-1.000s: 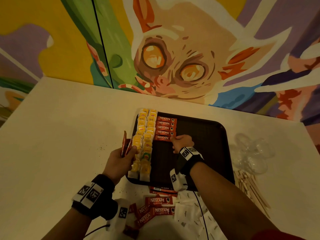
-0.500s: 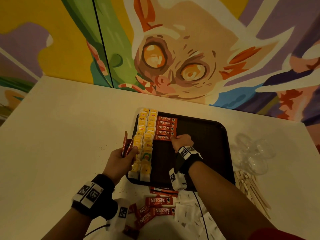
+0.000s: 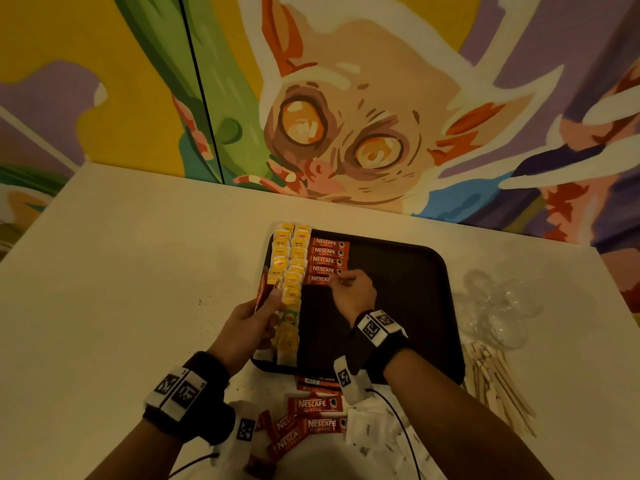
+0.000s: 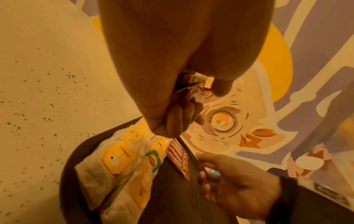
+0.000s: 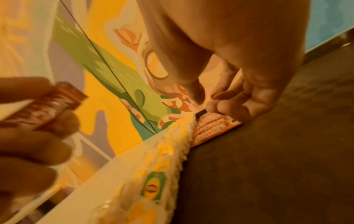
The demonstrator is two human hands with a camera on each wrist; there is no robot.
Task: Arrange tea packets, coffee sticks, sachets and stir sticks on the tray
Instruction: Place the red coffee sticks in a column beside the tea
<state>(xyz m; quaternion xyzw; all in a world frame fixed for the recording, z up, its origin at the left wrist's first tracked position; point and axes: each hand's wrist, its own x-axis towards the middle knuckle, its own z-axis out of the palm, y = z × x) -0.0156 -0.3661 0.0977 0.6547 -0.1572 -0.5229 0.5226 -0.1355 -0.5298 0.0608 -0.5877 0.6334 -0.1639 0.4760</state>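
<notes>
Our right hand [image 3: 353,294] pinches the nearest glossy red stick [image 3: 317,279] flat on the dark textured tray [image 3: 408,271]; our left hand [image 3: 247,325] clamps spare sticks [image 3: 262,292] upright over the tray's left edge, by soft yellow tea packets [image 3: 289,271].

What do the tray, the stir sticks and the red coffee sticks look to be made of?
Tray: probably moulded plastic, dark, matte, with a fine grid texture and rounded corners.
Stir sticks: look like pale, unfinished wood; flat thin strips.
Coffee sticks: likely printed foil or plastic film, slightly glossy, with crimped ends.
</notes>
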